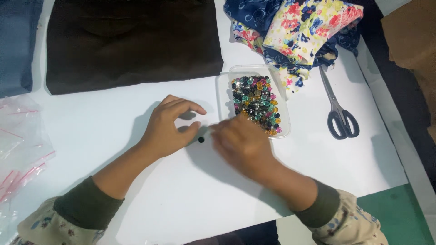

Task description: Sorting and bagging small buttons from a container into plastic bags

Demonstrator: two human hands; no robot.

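Observation:
My left hand (170, 124) rests on the white table with thumb and forefinger curved apart, holding nothing. A small dark bead (201, 139) lies on the table just right of its thumb. My right hand (240, 143) is blurred, fingers bunched toward the bead, and whether it holds anything is hidden. It covers the near left corner of a clear plastic box (227, 90) filled with several coloured metallic beads (256, 102).
A dark brown folded cloth (131, 41) lies at the back. Blue cloth (16, 45) sits far left, floral fabric (299, 31) at the back right. Grey-handled scissors (338, 113) lie right of the box. Clear zip bags (18, 145) are at the left edge.

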